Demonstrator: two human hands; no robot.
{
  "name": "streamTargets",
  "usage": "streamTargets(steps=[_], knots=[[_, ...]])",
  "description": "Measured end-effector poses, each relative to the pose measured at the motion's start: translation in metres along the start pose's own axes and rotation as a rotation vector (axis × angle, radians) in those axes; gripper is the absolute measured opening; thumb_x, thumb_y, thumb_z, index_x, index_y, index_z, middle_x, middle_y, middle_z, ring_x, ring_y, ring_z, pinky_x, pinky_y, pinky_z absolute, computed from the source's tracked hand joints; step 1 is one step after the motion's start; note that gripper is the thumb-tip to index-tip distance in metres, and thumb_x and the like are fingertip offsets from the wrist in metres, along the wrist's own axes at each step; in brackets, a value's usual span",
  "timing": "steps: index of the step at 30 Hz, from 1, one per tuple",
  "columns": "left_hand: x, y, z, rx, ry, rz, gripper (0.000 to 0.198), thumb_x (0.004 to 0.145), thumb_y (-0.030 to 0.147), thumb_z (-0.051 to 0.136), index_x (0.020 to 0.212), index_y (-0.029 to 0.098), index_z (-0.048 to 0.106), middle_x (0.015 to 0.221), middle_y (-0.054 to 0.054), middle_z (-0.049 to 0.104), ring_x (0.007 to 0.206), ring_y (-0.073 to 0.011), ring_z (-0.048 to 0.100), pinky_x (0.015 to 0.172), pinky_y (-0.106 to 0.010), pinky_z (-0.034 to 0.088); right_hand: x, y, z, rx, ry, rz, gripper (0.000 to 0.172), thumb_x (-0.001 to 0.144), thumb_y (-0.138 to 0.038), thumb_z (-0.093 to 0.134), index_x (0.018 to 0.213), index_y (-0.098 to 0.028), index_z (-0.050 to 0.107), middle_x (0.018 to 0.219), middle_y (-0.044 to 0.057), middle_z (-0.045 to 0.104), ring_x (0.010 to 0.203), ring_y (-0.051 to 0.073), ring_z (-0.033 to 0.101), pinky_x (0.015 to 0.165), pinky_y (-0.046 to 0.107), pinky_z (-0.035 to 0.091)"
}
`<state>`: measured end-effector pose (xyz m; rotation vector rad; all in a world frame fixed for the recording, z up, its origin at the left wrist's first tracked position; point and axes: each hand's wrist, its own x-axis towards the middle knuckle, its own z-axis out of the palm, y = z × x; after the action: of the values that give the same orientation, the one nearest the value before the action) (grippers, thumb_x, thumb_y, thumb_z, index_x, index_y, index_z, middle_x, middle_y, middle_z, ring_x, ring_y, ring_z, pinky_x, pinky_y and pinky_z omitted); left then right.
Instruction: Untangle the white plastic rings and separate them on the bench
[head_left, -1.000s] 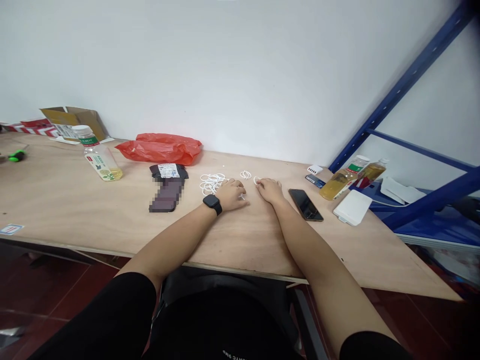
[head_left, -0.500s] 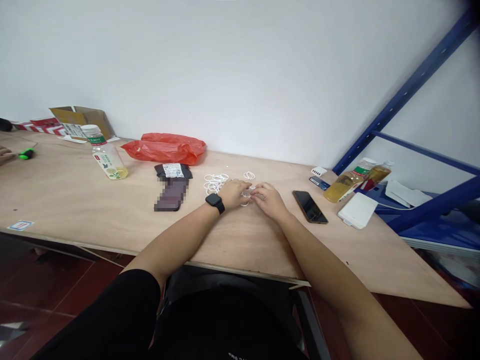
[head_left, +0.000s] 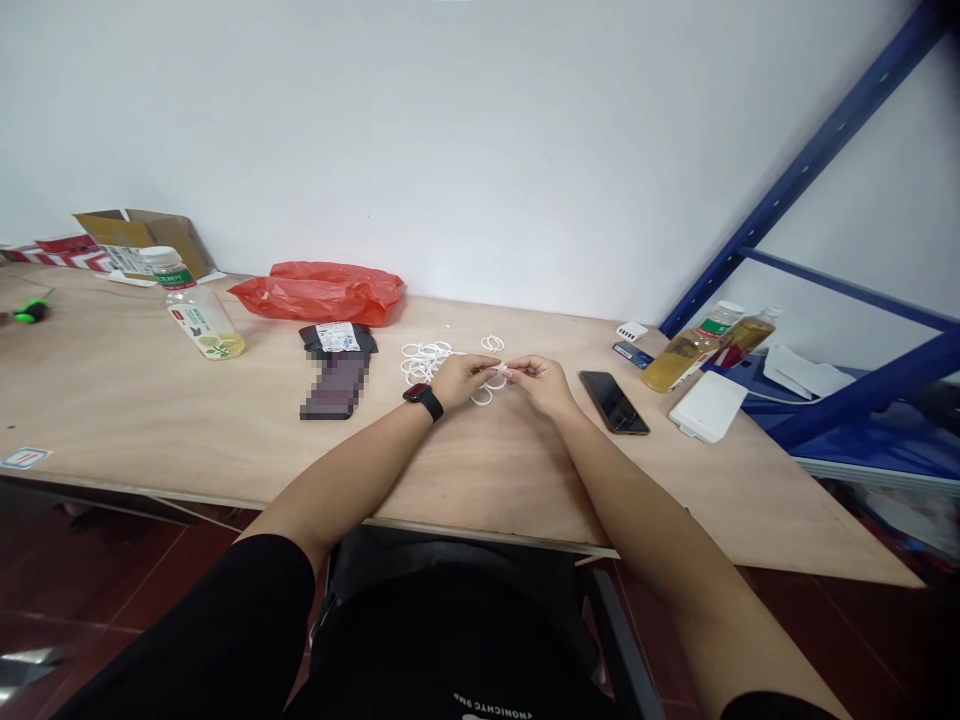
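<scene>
My left hand, with a black watch on its wrist, and my right hand meet just above the wooden table. Both pinch small white rings between the fingertips, and a ring or two hang below them. A loose heap of more white rings lies on the table just left of my left hand. One more ring lies behind my hands.
A dark pouch and a red plastic bag lie to the left, with a drink bottle and a cardboard box further left. A black phone, a white power bank, two tipped bottles and a blue rack are right.
My hands lay apart, resting on the table among the rings. They came together, picked up rings and now hold them lifted slightly off the surface.
</scene>
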<state>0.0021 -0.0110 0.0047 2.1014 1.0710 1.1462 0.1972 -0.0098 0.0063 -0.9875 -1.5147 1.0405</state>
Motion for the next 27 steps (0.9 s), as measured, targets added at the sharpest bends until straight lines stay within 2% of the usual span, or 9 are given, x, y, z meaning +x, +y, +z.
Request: streamTargets(steps=[7,11,19,27], knots=[[0.002,0.003,0.003,-0.213,0.001,-0.064,0.031,0.085,0.041,0.062,0.089,0.012,0.074,0.084,-0.007,0.074,0.073,-0.0156,0.065,0.066,-0.027,0.049,-0.002,0.000,0.002,-0.065,-0.006,-0.041,0.036,0.062,-0.048,0.083,0.081,-0.018,0.075,0.084,0.007,0.076,0.077,0.020,0.069,0.074,0.035,0.057],[0.003,0.004,0.003,-0.291,0.017,-0.095,0.032,0.080,0.042,0.067,0.090,0.012,0.072,0.085,-0.007,0.073,0.073,-0.0152,0.064,0.066,-0.026,0.049,-0.002,0.000,0.002,-0.114,-0.001,-0.053,0.036,0.065,-0.049,0.080,0.081,-0.018,0.075,0.083,0.007,0.076,0.076,0.021,0.069,0.073,0.034,0.056],[0.002,0.006,0.004,-0.318,0.036,-0.088,0.036,0.078,0.047,0.071,0.087,0.012,0.072,0.085,-0.008,0.074,0.075,-0.0158,0.065,0.068,-0.028,0.050,-0.005,-0.008,0.002,-0.159,-0.009,-0.119,0.034,0.069,-0.050,0.077,0.082,-0.019,0.075,0.088,0.007,0.076,0.082,0.022,0.069,0.080,0.036,0.054],[0.004,0.006,0.001,-0.303,0.009,-0.076,0.043,0.077,0.053,0.071,0.087,0.012,0.072,0.084,-0.008,0.074,0.074,-0.0164,0.065,0.068,-0.029,0.051,-0.004,-0.009,0.004,-0.188,-0.010,-0.155,0.033,0.071,-0.051,0.075,0.080,-0.019,0.074,0.084,0.006,0.075,0.080,0.022,0.068,0.075,0.035,0.055]])
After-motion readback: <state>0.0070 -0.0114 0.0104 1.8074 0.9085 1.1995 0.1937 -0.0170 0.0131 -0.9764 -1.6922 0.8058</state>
